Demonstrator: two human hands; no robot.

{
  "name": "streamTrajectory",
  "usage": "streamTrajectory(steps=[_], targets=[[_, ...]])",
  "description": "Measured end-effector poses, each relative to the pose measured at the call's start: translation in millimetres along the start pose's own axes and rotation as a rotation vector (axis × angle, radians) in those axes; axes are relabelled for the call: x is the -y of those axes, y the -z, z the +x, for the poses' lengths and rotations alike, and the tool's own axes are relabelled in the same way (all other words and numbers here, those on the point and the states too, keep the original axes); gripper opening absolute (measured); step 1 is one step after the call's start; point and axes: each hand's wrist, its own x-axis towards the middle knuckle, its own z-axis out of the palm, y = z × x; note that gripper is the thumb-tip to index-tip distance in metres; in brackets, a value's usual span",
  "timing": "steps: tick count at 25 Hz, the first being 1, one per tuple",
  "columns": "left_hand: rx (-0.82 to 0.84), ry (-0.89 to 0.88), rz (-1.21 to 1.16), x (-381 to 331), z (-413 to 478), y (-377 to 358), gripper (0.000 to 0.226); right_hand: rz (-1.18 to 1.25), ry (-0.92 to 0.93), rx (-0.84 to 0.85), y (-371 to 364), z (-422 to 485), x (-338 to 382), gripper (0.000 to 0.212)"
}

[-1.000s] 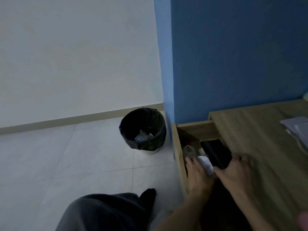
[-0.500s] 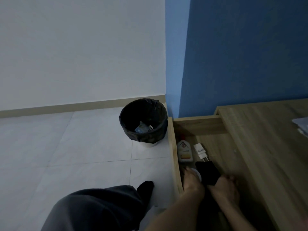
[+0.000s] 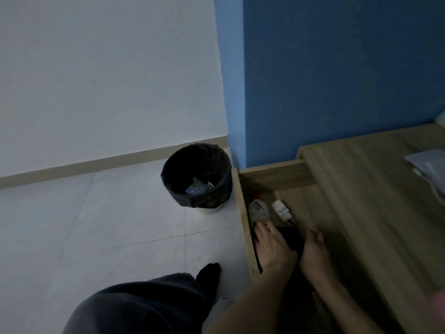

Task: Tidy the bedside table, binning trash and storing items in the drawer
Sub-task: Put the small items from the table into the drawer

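Blue wall (image 3: 337, 80) and pale floor tiles (image 3: 96, 225) frame the open wooden drawer (image 3: 243, 213), where the left hand (image 3: 272, 247) and right hand (image 3: 313, 251) lie flat, fingers spread, on a black object (image 3: 291, 237) beside a white charger (image 3: 281, 210) and small bottle (image 3: 257, 209), near the black-lined bin (image 3: 196, 174).

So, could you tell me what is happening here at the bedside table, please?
A person is reaching both hands into the open drawer of the bedside table. The left hand and right hand rest on a dark item lying in the drawer, beside a small bottle and a white charger plug. A lined bin with some trash in it stands on the floor nearby, and papers lie on the tabletop.
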Motion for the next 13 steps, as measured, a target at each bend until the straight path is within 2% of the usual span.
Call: streamTrajectory(steps=[2,5,8,11,13], targets=[[-0.106,-0.190,-0.015,-21.5,-3.9,8.9,0.078,0.077,0.215,-0.137,24.0,-12.3,-6.7,0.064],[-0.143,-0.373,-0.250,-68.0,-28.9,15.6,0.059,0.265,0.262,-0.398,63.8,-32.1,-29.8,0.056],[0.022,-0.547,-0.253,-104.1,-62.5,2.6,0.071,0.299,0.221,-0.740,104.4,-46.7,-80.3,0.042],[0.275,-0.623,-0.110,-125.4,-91.1,-23.4,0.076,0.268,0.053,-0.863,132.0,-54.1,-131.3,0.036],[0.338,-0.686,0.079,-133.4,-106.3,-41.7,0.077,0.287,-0.082,-0.849,141.3,-53.3,-155.2,0.041]])
